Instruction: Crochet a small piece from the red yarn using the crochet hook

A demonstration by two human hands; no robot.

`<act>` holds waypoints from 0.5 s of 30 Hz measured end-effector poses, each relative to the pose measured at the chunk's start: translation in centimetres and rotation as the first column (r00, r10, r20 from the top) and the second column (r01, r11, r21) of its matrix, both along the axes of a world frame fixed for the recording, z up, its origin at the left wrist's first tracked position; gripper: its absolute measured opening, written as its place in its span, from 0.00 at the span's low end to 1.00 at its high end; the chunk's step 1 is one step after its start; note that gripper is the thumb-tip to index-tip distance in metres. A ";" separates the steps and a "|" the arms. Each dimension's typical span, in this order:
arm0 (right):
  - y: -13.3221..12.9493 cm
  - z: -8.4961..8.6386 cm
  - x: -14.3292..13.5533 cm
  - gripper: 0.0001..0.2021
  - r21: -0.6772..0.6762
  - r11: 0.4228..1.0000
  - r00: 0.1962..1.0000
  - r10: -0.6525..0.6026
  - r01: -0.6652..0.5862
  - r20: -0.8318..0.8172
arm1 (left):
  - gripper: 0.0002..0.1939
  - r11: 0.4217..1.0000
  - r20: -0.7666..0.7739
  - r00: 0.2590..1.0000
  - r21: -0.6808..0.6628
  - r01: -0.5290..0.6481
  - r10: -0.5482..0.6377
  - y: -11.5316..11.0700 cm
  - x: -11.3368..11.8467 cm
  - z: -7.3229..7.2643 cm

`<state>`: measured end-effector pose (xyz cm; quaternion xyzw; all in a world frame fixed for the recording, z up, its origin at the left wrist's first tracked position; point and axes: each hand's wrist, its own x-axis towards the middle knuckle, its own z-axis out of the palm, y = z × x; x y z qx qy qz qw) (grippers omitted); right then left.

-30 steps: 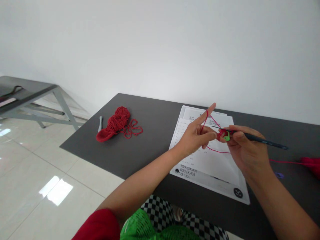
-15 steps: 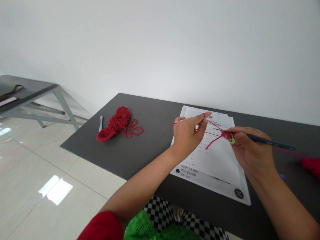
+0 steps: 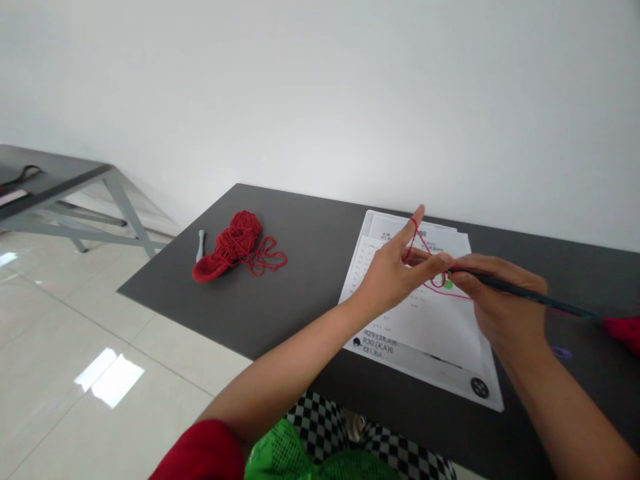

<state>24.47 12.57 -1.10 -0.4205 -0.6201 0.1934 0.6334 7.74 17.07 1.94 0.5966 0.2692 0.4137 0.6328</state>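
My right hand [image 3: 507,300] grips a dark crochet hook [image 3: 537,293] like a pen, its tip reaching my left fingertips. Red yarn [image 3: 417,230] loops around the raised index finger of my left hand [image 3: 393,270]. That hand's thumb and another finger pinch the yarn near the hook tip; the exact stitch there is too small to make out. A green stitch marker [image 3: 448,283] hangs just below the pinch, beside a loose strand. Both hands are above printed pattern sheets [image 3: 425,333].
On the dark table [image 3: 300,267], a red yarn bundle with a crocheted piece [image 3: 233,243] lies at left beside a grey tool [image 3: 201,245]. More red yarn [image 3: 623,330] sits at the right edge, near a purple stitch marker [image 3: 561,353]. A grey bench [image 3: 60,173] stands far left.
My left hand has moved right to meet my right hand, and its thumb now pinches the yarn by the hook tip. Its index finger has risen with the yarn around it.
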 end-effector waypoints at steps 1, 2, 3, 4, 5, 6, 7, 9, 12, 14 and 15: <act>0.0 -0.1 0.0 0.09 0.007 1.000 1.000 -0.018 0.018 0.018 | 0.52 1.000 -0.015 1.000 -0.016 -0.004 0.003 0.0 -0.1 0.1; 0.0 -0.1 0.1 0.09 0.015 0.999 0.999 -0.035 0.035 0.031 | 0.54 0.999 -0.020 1.000 -0.037 0.003 -0.004 0.0 -0.1 0.2; 0.0 -0.2 0.1 0.09 0.023 0.999 0.998 -0.049 0.048 0.037 | 0.55 0.998 -0.014 1.000 -0.061 0.016 -0.017 0.0 -0.2 0.3; 0.0 -0.2 0.1 0.09 0.030 0.998 0.998 -0.057 0.056 0.036 | 0.56 0.996 0.002 1.000 -0.081 0.031 -0.031 0.1 -0.2 0.3; 0.0 -0.3 0.1 0.09 0.039 0.997 0.998 -0.061 0.059 0.031 | 0.57 0.994 0.023 0.999 -0.098 0.045 -0.043 0.1 -0.2 0.4; 0.0 -0.3 0.0 0.09 0.048 0.997 0.998 -0.061 0.060 0.024 | 0.57 0.992 0.040 0.998 -0.112 0.056 -0.052 0.2 -0.2 0.4; 0.1 -0.3 0.0 0.09 0.058 0.997 0.998 -0.058 0.057 0.016 | 0.58 0.991 0.046 0.997 -0.117 0.060 -0.055 0.2 -0.2 0.5; 0.1 -0.3 -0.3 0.09 0.069 0.997 1.000 -0.031 0.031 0.002 | 0.58 0.993 0.026 0.999 -0.103 0.051 -0.048 0.2 -0.3 0.6; 0.0 0.0 -0.6 0.07 0.082 0.996 1.000 0.021 -0.020 -0.014 | 0.60 0.996 -0.013 0.998 -0.071 0.056 -0.057 0.1 -0.5 0.8; -0.1 0.2 -0.6 0.06 0.064 0.997 0.999 0.042 -0.041 -0.009 | 0.61 0.997 -0.030 0.998 -0.050 0.062 -0.064 0.0 -0.6 0.9; -0.1 0.2 -0.5 0.06 0.047 0.998 0.999 0.045 -0.044 -0.002 | 0.62 0.997 -0.034 0.997 -0.042 0.064 -0.066 0.0 -0.7 0.9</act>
